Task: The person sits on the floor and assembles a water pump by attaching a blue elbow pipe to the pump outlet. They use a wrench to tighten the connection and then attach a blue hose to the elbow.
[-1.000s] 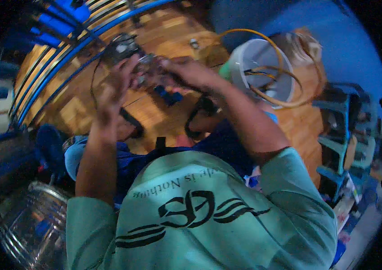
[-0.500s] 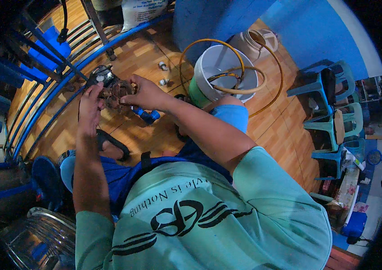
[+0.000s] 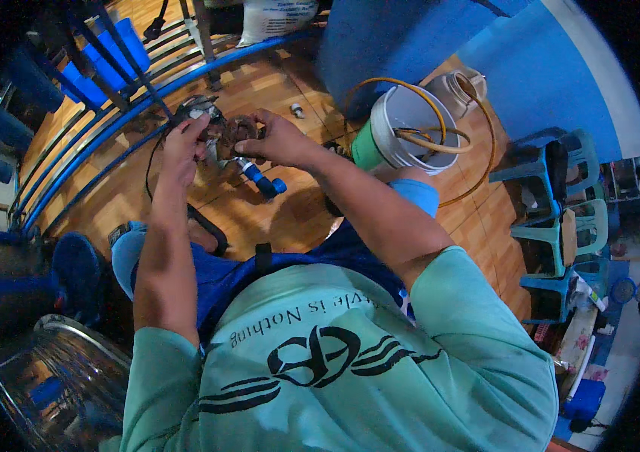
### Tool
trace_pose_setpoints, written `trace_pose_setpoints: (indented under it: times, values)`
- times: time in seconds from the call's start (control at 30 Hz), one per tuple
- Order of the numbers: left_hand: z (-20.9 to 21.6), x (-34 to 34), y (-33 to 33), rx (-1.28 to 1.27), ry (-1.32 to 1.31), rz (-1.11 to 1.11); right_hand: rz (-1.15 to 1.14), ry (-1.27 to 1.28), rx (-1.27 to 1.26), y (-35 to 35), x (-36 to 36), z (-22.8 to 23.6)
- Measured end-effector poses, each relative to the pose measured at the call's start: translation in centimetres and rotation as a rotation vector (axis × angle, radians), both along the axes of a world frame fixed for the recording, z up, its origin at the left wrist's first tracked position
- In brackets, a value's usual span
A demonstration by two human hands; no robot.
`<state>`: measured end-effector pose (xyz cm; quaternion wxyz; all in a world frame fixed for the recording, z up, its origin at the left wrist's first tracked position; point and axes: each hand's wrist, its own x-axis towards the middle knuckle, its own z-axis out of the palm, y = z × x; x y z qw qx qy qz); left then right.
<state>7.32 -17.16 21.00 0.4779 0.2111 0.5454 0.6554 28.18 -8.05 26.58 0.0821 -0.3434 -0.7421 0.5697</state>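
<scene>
My right hand [image 3: 284, 138] is closed round a rusty brown metal part [image 3: 241, 129], roundish and rough, thumb on its near side. Close beside it, my left hand [image 3: 185, 151] has bent fingers pressed together; what they grip is hard to make out. Just beyond those fingertips lies a dark, motor-like machine [image 3: 198, 108] with a shiny body, partly hidden by the hand. Blue pipe fittings [image 3: 262, 179] stick out below the rusty part towards my knees; where they join is hidden.
A white and green bucket [image 3: 369, 147] holds a coiled yellow hose [image 3: 491, 143]. A beige jug [image 3: 448, 94] stands behind it. A small white fitting [image 3: 297, 111] lies on the floor. Blue rails [image 3: 101, 143] curve along the left; teal plastic stools [image 3: 542, 245] stand right.
The view has shifted, so the scene sits farther right and lower. The rusty part stays in my right hand, and more of the blue fittings shows below it.
</scene>
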Motion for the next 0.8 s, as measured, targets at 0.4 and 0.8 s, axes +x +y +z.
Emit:
trace_pose_setpoints:
  times: [0.4, 0.8]
  values:
    - [-1.9, -0.3, 0.0, 0.164, -0.105, -0.04, 0.113, 0.007, -0.054, 1.4, 0.9, -0.5]
    - [-21.4, 1.4, 0.6, -0.429, 0.068, -0.251, 0.725, -0.779, 0.846, 5.9, -0.4, -7.5]
